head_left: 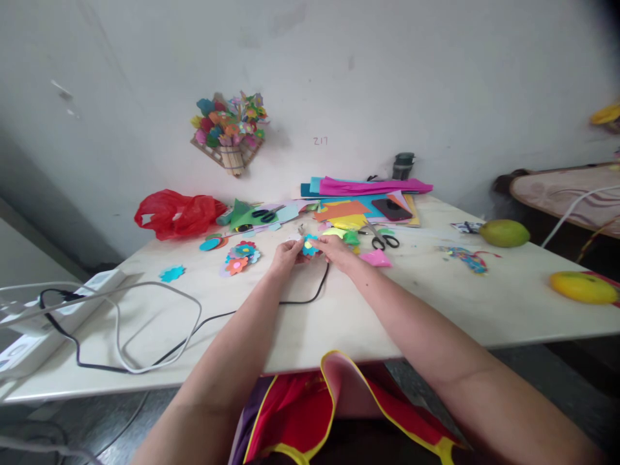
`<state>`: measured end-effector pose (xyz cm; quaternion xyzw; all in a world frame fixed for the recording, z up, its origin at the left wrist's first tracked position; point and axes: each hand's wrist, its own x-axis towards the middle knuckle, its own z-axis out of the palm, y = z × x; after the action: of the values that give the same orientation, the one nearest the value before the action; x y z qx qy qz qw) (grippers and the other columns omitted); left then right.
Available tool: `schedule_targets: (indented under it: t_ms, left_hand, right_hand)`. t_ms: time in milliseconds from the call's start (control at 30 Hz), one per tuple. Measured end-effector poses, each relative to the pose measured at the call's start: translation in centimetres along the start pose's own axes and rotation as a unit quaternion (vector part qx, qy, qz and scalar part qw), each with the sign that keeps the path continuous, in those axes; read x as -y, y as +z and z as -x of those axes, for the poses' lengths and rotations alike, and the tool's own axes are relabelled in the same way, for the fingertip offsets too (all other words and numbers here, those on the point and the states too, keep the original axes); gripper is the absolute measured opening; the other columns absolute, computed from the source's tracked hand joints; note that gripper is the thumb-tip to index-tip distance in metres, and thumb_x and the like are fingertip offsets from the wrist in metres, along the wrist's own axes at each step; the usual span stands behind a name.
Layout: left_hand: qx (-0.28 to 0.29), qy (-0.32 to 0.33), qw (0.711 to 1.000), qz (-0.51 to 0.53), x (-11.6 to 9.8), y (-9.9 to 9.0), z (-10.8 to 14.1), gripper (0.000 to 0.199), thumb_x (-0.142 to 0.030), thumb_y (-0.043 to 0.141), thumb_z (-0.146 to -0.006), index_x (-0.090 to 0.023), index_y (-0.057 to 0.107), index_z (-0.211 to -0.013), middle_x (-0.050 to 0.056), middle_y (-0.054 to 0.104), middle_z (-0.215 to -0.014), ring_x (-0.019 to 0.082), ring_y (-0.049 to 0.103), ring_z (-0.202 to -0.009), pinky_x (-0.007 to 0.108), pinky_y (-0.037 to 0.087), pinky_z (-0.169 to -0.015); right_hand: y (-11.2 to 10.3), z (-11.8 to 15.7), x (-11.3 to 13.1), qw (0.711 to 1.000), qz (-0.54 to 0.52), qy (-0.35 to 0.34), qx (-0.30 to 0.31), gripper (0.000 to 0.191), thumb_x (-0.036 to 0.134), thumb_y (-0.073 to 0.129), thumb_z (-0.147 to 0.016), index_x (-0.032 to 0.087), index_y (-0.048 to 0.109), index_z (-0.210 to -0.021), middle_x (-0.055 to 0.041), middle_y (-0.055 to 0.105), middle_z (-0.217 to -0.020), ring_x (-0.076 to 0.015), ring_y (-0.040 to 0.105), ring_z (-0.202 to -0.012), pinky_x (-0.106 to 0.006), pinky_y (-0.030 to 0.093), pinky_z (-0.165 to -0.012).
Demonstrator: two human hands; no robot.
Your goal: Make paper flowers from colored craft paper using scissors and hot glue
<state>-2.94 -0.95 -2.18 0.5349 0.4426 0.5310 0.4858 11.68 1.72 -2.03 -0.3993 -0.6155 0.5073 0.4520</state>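
A blue paper flower [309, 245] with a yellow centre is held between both hands above the middle of the table. My left hand [287, 254] pinches its left side, and my right hand [334, 250] grips its right side. Red petals show partly behind it. Left of my hands lies a pile of layered paper flowers [241, 257] in orange, blue and red. Farther left is a loose blue paper flower [172, 274]. Open black scissors [385, 241] and a pink packet [376, 259] lie just right of my right hand.
Coloured paper sheets [343, 210], a phone [392, 208] and a dark cup [403, 166] are at the back. A red plastic bag [177, 214] sits back left. Cables and a power strip [62, 321] occupy the left. Two mangoes [504, 233] lie right.
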Motion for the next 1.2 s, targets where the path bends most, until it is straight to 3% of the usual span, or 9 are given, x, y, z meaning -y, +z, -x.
schedule_targets:
  t_ms: [300, 467, 633, 900, 1067, 1200]
  left_hand:
    - [-0.002, -0.004, 1.0, 0.01, -0.2, -0.1, 0.1, 0.053, -0.064, 0.056, -0.067, -0.011, 0.059, -0.071, 0.006, 0.063, -0.059, 0.014, 0.058, -0.05, 0.028, 0.049, -0.057]
    - [-0.011, 0.018, 1.0, 0.018, 0.0, -0.3, 0.0, 0.045, -0.055, 0.068, -0.061, -0.013, 0.054, -0.067, 0.004, 0.061, -0.059, 0.012, 0.057, -0.049, 0.025, 0.048, -0.054]
    - [-0.029, 0.029, 0.999, 0.018, 0.1, -0.2, 0.0, 0.044, -0.054, 0.068, -0.061, -0.013, 0.054, -0.066, 0.003, 0.061, -0.058, 0.012, 0.057, -0.049, 0.025, 0.048, -0.054]
    - [-0.131, 0.037, 0.988, 0.067, 0.4, -1.1, -0.9, 0.047, -0.06, 0.059, -0.067, -0.017, 0.042, -0.063, -0.001, 0.055, -0.049, 0.008, 0.049, -0.041, 0.025, 0.048, -0.054]
    - [-0.083, 0.027, 0.995, 0.057, 0.0, -0.9, -0.5, 0.045, -0.057, 0.063, -0.064, -0.016, 0.05, -0.075, -0.003, 0.055, -0.054, 0.008, 0.049, -0.044, 0.027, 0.049, -0.056]
    - [-0.027, 0.005, 1.0, 0.013, -0.2, -0.6, 0.0, 0.043, -0.053, 0.071, -0.057, -0.014, 0.053, -0.065, -0.001, 0.055, -0.056, 0.01, 0.053, -0.05, 0.024, 0.047, -0.055]
  right_hand:
    - [-0.1, -0.2, 0.1, 0.999, 0.012, -0.016, -0.03, 0.038, 0.045, 0.07, -0.056, 0.016, 0.046, -0.05, 0.0065, 0.042, -0.044, -0.0037, 0.032, -0.04, -0.019, 0.023, -0.038]
    - [-0.4, -0.3, 0.1, 1.0, -0.005, -0.005, -0.006, 0.034, 0.047, 0.066, -0.062, 0.015, 0.054, -0.057, 0.0017, 0.051, -0.05, -0.0067, 0.039, -0.044, -0.02, 0.023, -0.037]
    - [-0.5, -0.6, -0.3, 0.999, -0.008, 0.003, -0.046, 0.028, 0.042, 0.064, -0.063, 0.015, 0.058, -0.063, -0.0005, 0.054, -0.052, -0.0094, 0.044, -0.048, -0.02, 0.022, -0.038]
    - [-0.8, -0.7, -0.3, 0.996, 0.058, -0.044, -0.043, 0.029, 0.043, 0.059, -0.065, 0.015, 0.054, -0.058, 0.004, 0.046, -0.046, -0.0074, 0.035, -0.044, -0.022, 0.025, -0.044]
    - [-0.8, -0.5, 0.0, 0.995, 0.06, -0.071, -0.022, 0.034, 0.046, 0.061, -0.062, 0.017, 0.048, -0.052, 0.0044, 0.044, -0.047, -0.009, 0.04, -0.048, -0.023, 0.031, -0.049]
    - [-0.8, -0.2, 0.3, 0.993, 0.078, -0.086, 0.003, 0.038, 0.049, 0.062, -0.063, 0.016, 0.047, -0.05, 0.0039, 0.044, -0.048, -0.009, 0.041, -0.05, -0.023, 0.031, -0.05]
